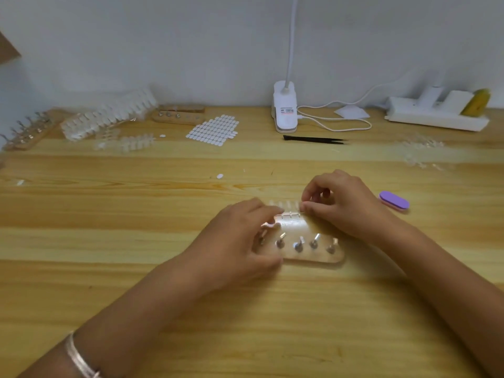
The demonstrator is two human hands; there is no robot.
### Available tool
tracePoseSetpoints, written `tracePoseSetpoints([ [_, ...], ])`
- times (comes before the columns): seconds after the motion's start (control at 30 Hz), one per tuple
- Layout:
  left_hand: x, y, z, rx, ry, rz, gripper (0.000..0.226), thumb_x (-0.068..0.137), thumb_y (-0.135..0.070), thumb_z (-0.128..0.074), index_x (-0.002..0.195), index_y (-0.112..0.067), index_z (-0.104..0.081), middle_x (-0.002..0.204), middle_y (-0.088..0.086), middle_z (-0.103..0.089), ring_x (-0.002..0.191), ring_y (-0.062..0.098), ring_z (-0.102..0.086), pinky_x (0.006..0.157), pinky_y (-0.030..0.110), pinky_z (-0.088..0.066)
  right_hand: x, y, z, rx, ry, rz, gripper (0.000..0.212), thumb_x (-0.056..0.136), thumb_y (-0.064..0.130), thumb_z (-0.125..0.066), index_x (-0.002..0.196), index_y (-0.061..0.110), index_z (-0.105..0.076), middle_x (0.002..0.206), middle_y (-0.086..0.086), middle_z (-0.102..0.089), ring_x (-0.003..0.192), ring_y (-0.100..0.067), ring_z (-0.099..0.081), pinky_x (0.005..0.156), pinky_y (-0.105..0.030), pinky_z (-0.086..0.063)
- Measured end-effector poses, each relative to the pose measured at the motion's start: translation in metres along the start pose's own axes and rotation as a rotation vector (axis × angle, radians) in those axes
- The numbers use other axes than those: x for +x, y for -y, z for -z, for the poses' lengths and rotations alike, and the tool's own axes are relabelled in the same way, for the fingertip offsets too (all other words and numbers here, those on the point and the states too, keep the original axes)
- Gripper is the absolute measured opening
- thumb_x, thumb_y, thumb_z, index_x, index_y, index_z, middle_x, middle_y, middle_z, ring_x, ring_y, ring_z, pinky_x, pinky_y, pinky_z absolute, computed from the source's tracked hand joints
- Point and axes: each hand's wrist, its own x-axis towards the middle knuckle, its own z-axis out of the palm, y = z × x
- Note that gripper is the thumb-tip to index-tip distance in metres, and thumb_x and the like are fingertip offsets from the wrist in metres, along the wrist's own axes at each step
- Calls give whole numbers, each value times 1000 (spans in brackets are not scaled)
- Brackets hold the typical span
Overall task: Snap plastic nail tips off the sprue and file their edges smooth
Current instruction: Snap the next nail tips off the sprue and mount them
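In the middle of the bench (245, 323): I hold the sprue (286, 208) of clear nail tips just above the far edge of the wooden stand (297, 230), between my two hands.
Right hand (341, 208): thumb and forefinger pinch the right end of the sprue, closed narrow. I judge this grip is for bending one tip off its stem.
Left hand (240, 241): the fingers are curled round the left end of the wooden stand, thumb on its near edge, I think to stop it sliding. The fingertips reach the left end of the sprue, but I cannot tell whether they pinch it, because it is blurred.
Metal pegs (298, 245): four stand tilted on the stand and are bare. Probably each will carry a tip, which is why the stand sits close under the sprue.
Purple file (394, 201): it lies on the bench near my right hand, untouched, in easy reach. Filing is not yet begun, I believe.
Stack of sprues (109, 115): far left by the wall, well apart, as supply.
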Motion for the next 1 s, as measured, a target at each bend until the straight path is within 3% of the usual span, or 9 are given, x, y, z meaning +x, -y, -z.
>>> tracePoseSetpoints([
  [0.1,10,-2,-7,71,-7,-3,64,74,-47,-73,133,-30,-56,119,-14,-48,109,5,-42,100,25,-31,-1,-1,0,36,-23,17,23,76,22,-85,73,36,-66,69,15,-58,90,-1,-49,72,-9,-35],
  [0.23,12,-2,-11,238,2,-20,62,70,-64,-50,122,-33,-59,117,-16,-47,107,8,-43,94,28,-29,-3,-2,5,109,-44,58,28,70,21,-89,70,41,-69,84,19,-63,88,0,-53,75,-9,-40],
  [0.37,11,0,-14,259,-25,-40,68,69,-66,-45,127,-32,-57,118,-16,-50,106,9,-44,92,28,-30,-13,-11,10,142,-11,63,22,70,18,-89,75,35,-76,80,11,-60,92,-5,-55,75,-24,-56],
  [0.5,14,3,-13,128,-28,-8,66,66,-64,-58,126,-35,-60,115,-22,-48,105,4,-42,98,28,-32,-14,-15,9,-20,-40,138,16,78,18,-84,81,31,-75,80,14,-63,91,-12,-52,82,-32,-48],
  [0.6,17,11,-9,31,15,0,68,63,-65,-66,125,-37,-60,115,-25,-47,106,-1,-38,100,26,-30,-8,-13,7,-120,-11,214,8,82,17,-80,84,22,-75,80,7,-69,86,-19,-47,82,-38,-40],
  [0.83,15,14,-10,58,5,-27,64,67,-72,-57,120,-37,-62,113,-25,-46,106,3,-41,98,26,-29,-10,-13,10,-287,0,246,3,89,8,-71,90,11,-70,83,5,-61,85,-20,-41,80,-41,-40],
  [0.9,14,14,-10,77,-7,-34,62,68,-70,-58,120,-36,-62,114,-25,-46,105,3,-41,99,26,-29,-14,-12,20,-208,-4,179,7,90,9,-66,87,16,-66,83,8,-61,84,-15,-43,83,-31,-41],
  [0.93,14,14,-11,74,-14,-34,61,69,-69,-59,120,-36,-62,114,-25,-47,105,3,-41,99,26,-29,-17,-9,27,-123,0,141,11,90,12,-65,84,21,-64,82,12,-60,83,-8,-46,79,-21,-39],
  [1.0,13,14,-11,50,-27,-26,60,69,-66,-64,121,-37,-63,114,-24,-48,106,2,-40,100,26,-27,-21,-3,41,37,2,104,16,89,13,-67,81,26,-63,77,11,-63,77,-4,-53,69,-14,-39],
])
